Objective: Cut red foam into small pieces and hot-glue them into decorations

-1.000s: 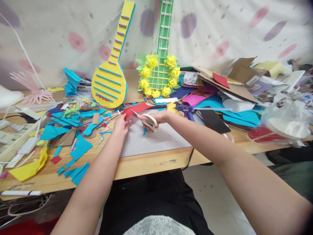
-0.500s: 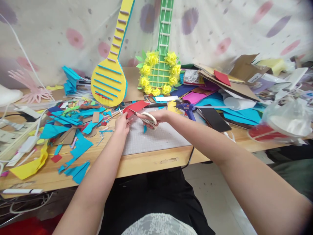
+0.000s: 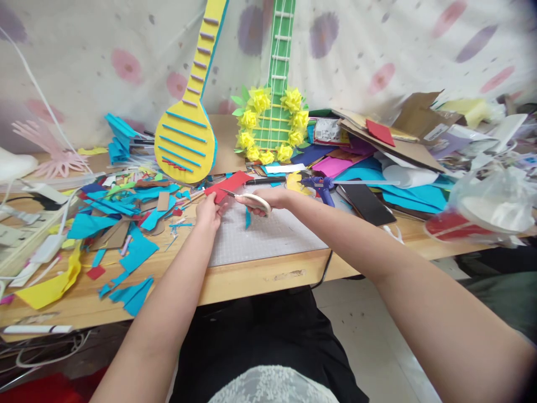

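Note:
My left hand (image 3: 208,212) pinches the near edge of a red foam sheet (image 3: 229,185) held just above the grey cutting mat (image 3: 268,238). My right hand (image 3: 268,199) grips white-handled scissors (image 3: 251,200), and their metal blades reach into the red sheet from the right. A thin blue strip (image 3: 247,217) hangs below the scissors over the mat. Both hands sit close together at the middle of the wooden table (image 3: 251,280).
A yellow foam instrument (image 3: 187,137) and a green one ringed with yellow flowers (image 3: 274,126) lean against the back wall. Blue and yellow scraps (image 3: 121,235) cover the left. A blue glue gun (image 3: 321,187), a black phone (image 3: 367,204), coloured sheets and a plastic bag (image 3: 490,210) crowd the right.
The scissors' handles have drawn together and the blades have gone further into the red sheet. The sheet has tilted up a little. The view has shifted slightly.

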Action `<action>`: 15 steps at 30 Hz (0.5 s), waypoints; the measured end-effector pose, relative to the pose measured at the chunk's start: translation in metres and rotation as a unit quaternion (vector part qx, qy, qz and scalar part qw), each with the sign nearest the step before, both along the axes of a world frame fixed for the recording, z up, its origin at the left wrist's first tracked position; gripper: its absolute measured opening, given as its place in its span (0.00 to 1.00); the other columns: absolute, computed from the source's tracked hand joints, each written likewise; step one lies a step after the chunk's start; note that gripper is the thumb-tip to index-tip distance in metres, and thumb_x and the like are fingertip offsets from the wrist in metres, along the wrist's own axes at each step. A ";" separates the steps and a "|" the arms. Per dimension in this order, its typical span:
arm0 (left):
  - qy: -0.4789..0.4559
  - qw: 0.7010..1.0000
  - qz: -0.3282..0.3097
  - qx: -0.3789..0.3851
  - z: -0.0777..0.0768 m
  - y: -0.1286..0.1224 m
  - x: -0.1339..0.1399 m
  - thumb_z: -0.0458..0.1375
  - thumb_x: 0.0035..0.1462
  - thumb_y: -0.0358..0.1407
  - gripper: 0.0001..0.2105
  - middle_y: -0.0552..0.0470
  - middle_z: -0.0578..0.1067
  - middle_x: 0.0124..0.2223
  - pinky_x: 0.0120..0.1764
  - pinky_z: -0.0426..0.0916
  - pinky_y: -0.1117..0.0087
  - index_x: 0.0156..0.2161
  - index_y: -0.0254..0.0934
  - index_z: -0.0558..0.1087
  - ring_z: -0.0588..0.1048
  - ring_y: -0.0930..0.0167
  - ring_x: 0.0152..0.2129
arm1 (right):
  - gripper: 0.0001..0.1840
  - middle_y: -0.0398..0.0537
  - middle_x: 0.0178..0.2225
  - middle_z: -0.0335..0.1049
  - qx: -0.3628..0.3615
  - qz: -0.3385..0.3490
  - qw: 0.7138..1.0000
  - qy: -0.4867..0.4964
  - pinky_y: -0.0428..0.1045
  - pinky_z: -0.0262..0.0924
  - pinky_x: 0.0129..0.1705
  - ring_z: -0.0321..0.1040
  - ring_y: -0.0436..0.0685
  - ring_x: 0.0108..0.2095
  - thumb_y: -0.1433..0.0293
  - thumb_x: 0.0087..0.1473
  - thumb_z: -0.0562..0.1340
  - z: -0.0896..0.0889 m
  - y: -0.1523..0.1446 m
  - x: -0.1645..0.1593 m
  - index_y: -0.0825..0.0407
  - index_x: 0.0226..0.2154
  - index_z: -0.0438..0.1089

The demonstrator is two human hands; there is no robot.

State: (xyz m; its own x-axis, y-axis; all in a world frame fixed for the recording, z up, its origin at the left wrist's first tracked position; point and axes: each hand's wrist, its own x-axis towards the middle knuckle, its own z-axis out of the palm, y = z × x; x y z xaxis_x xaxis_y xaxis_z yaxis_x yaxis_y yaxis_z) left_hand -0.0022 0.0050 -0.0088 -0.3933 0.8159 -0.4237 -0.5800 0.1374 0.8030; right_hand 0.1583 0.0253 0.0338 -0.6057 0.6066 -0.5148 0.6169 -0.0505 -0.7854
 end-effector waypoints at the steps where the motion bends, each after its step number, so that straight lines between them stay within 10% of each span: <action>1: 0.004 1.000 0.001 0.000 -0.001 0.001 0.000 0.53 0.51 0.27 0.02 0.57 0.69 0.21 0.19 0.67 0.80 0.29 0.33 0.66 0.64 0.82 0.13 | 0.32 0.39 0.17 0.57 -0.010 0.006 1.000 0.002 0.40 0.51 0.15 0.54 0.42 0.14 0.43 0.49 0.48 0.000 0.001 0.000 0.56 0.23 0.59; 15: 0.016 1.000 0.001 0.007 0.002 -0.002 0.003 0.52 0.51 0.26 0.03 0.57 0.69 0.21 0.19 0.67 0.79 0.28 0.32 0.66 0.61 0.83 0.11 | 0.37 0.45 0.18 0.62 -0.084 0.029 0.996 0.009 0.40 0.50 0.13 0.62 0.46 0.16 0.39 0.48 0.42 0.001 0.011 -0.010 0.57 0.25 0.62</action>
